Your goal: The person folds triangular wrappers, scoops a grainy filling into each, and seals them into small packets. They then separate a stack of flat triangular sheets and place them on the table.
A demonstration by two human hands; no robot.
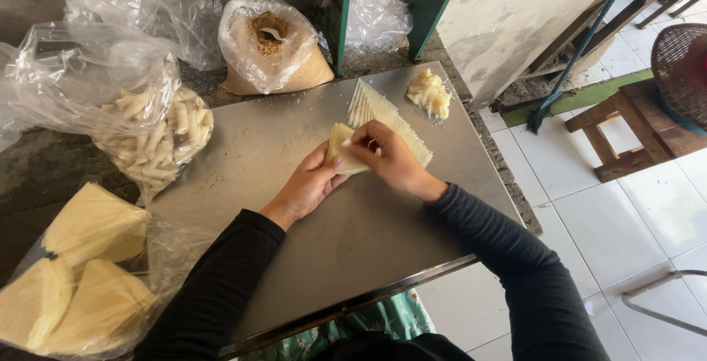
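Observation:
On the steel table (pixel 280 133) my left hand (pixel 309 184) holds a pale yellow triangular wrapper (pixel 340 144) from underneath. My right hand (pixel 390 158) pinches the wrapper's top edge, fingers curled over it. Just beyond lies a fanned stack of the same thin wrappers (pixel 383 114). A lump of pale filling (pixel 429 93) sits at the table's far right corner.
A clear bag of rolled pieces (pixel 158 136) rests at the left. A bag of brown crumbs (pixel 272 48) stands behind the table. A bag of triangular wrapper stacks (pixel 77 273) lies at lower left. A wooden stool (pixel 633 129) and a wicker basket (pixel 681 63) stand on the tiled floor.

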